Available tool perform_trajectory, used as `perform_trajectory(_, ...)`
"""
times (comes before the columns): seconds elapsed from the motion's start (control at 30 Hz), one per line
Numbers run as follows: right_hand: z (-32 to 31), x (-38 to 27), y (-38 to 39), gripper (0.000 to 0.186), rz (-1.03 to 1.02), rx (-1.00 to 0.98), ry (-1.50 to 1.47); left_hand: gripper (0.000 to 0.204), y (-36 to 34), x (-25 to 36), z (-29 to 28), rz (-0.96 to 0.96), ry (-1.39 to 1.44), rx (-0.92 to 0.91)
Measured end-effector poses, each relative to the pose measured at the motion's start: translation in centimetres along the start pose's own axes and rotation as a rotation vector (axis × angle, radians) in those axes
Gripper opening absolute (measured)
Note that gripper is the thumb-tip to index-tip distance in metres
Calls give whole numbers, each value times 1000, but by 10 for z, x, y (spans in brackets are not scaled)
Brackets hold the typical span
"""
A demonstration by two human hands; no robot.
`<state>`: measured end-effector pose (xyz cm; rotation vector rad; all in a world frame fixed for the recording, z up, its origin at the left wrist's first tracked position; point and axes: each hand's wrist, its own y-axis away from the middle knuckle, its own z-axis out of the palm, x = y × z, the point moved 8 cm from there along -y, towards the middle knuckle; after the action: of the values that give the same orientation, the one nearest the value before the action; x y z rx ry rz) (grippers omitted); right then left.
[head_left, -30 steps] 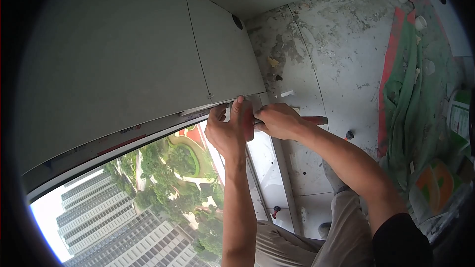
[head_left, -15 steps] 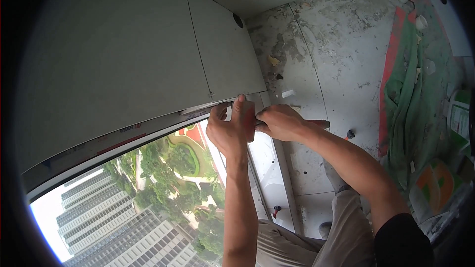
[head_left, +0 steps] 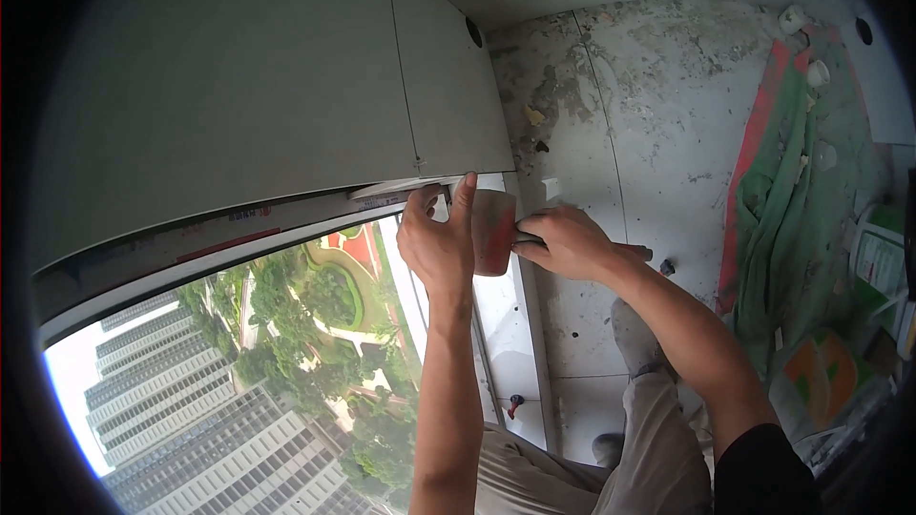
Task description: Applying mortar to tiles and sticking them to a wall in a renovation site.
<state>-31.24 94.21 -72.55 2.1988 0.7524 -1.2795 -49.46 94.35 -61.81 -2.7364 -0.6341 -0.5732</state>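
Observation:
My left hand [head_left: 437, 246] is raised against the upper window frame [head_left: 286, 229], fingers up, touching a thin white strip [head_left: 396, 193] at the frame's edge. Its fingertips also rest against a reddish-brown block-shaped tool head [head_left: 493, 232]. My right hand [head_left: 565, 243] is closed on that tool's dark handle [head_left: 637, 251], which sticks out to the right. The tool head sits between the two hands, just below the grey wall panel [head_left: 448, 105].
Through the window glass [head_left: 315, 343], tall buildings and trees lie far below. A rough plastered wall [head_left: 630, 114] stands on the right, with green and red cloth [head_left: 782, 181] and clutter beside it. My bent legs in grey trousers [head_left: 649, 439] are below.
My right hand has shifted slightly right and down, so the reddish tool head now shows between the hands. The left hand stays at the frame.

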Motion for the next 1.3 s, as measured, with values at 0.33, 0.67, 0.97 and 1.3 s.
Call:
perform_trajectory(0.33, -36, 101, 144, 30, 258, 323, -31, 27, 87, -60, -8, -173, 286, -55)
perform_trajectory(0.67, -34, 135, 186, 39, 374, 397, 157, 22, 164, -96, -23, -290, 335, -217)
perform_trajectory(0.97, -31, 121, 190, 33, 173, 473, 438, 20, 187, -99, -46, -211, 344, -239)
perform_trajectory(1.3, -21, 131, 187, 29, 146, 517, 529, 18, 193, -105, -45, -222, 333, -238)
